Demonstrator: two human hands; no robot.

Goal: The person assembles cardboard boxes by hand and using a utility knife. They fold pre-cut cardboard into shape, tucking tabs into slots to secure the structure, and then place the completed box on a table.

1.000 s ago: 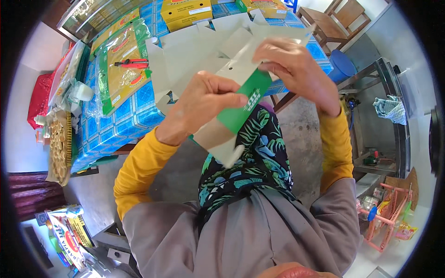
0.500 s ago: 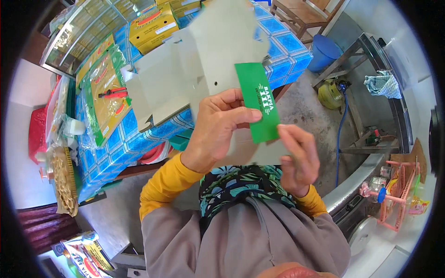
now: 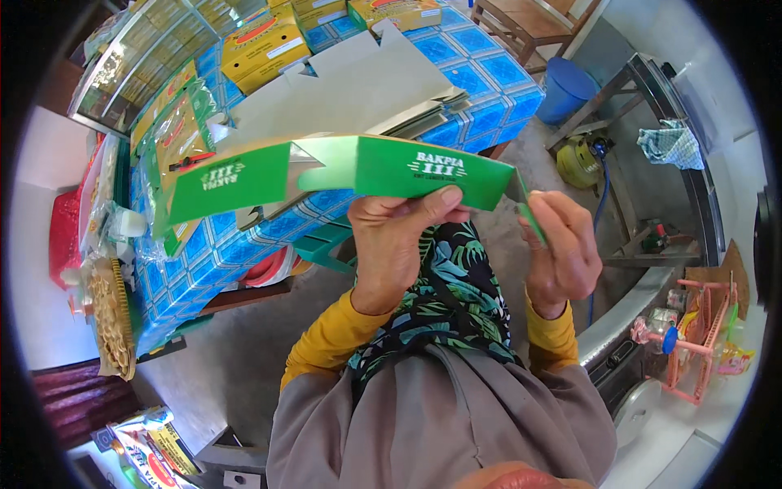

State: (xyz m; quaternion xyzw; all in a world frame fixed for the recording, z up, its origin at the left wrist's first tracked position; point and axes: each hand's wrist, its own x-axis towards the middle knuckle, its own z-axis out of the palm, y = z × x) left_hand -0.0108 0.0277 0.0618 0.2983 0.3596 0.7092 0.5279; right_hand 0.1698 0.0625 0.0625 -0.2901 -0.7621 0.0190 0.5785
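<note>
A partly folded green cardboard box (image 3: 481,183) stretches across the front of me, its long side showing white print and a tab near the middle. My left hand (image 3: 395,240) is closed on the lower edge of that side, thumb in front and fingers behind. At the box's right end, my right hand (image 3: 564,248) pinches a bent end flap. Behind the box, a stack of flat grey-white cardboard sheets (image 3: 350,85) lies on the table. The box's inside is mostly hidden.
Yellow cardboard boxes (image 3: 265,53) stand at the back of the table, which has a blue checked cloth (image 3: 505,102). Plastic-wrapped packaging (image 3: 175,130) lies at its left. To the right are a blue bucket (image 3: 568,91), a green gas cylinder (image 3: 580,163) and a pink rack (image 3: 700,342).
The cardboard has turned from its pale inner face, so its long green side faces me. Both hands have moved slightly right, and my right hand now pinches the end flap.
</note>
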